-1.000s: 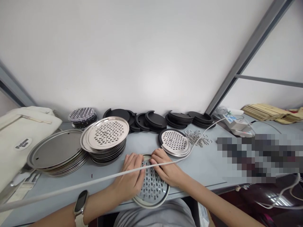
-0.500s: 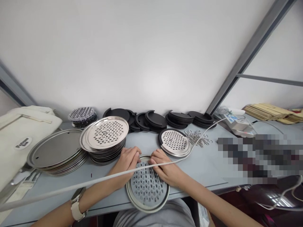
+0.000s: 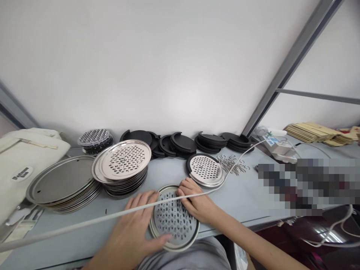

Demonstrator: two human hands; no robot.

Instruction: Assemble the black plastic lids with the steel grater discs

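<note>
A round metal grater plate [image 3: 176,221] with raised teeth lies at the table's front edge, its near side overhanging my lap. My right hand [image 3: 197,202] has its fingers curled over the far right of the rim. Along the plate's left side is my left hand [image 3: 132,225], slightly blurred, with fingers stretched out and thumb apart over the lower rim. I cannot tell how firmly it touches. Just beyond the right hand sits another grater disc [image 3: 205,168], partly ringed by a black holder [image 3: 189,165]. Small metal clips [image 3: 233,165] are heaped beside it.
A white cable [image 3: 112,215] crosses in front of the hands. Stacked grater plates [image 3: 126,159], plain metal plates [image 3: 63,180] and a cream bag [image 3: 30,161] stand left. Black holders [image 3: 182,144] line the wall. Flat wooden pieces [image 3: 312,131] lie far right.
My left hand has left the plate's far rim, come back toward me and spread along its left side. The right hand stays on the rim. The view has shifted slightly.
</note>
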